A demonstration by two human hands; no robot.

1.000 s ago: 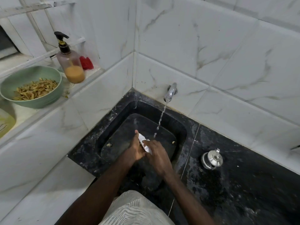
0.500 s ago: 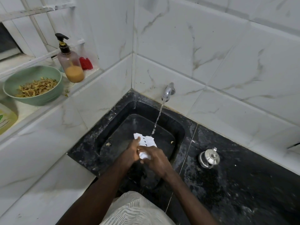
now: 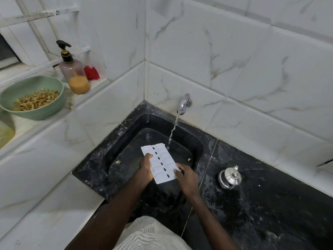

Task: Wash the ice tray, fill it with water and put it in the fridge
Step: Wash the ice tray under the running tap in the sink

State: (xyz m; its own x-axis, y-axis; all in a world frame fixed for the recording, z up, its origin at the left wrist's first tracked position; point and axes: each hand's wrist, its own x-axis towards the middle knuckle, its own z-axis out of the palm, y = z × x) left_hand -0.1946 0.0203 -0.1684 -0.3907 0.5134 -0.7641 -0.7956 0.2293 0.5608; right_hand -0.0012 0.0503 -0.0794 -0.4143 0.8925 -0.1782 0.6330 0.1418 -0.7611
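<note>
A white ice tray (image 3: 158, 162) is held over the black sink (image 3: 126, 130), its underside facing up with a row of dark oval gaps down the middle. My left hand (image 3: 145, 169) grips its left long edge, thumb on top. My right hand (image 3: 186, 178) grips the near right corner. A chrome tap (image 3: 183, 103) on the tiled wall runs a thin stream of water that falls just past the tray's far right corner into the sink.
A small steel lidded pot (image 3: 229, 177) stands on the black counter right of the sink. On the left ledge stand a green bowl (image 3: 54, 107) of brown scraps, a pump soap bottle (image 3: 73, 74) and a red item (image 3: 91, 73).
The tray has turned from edge-on between my hands to lying flat with its underside up, and now reaches farther toward the water stream.
</note>
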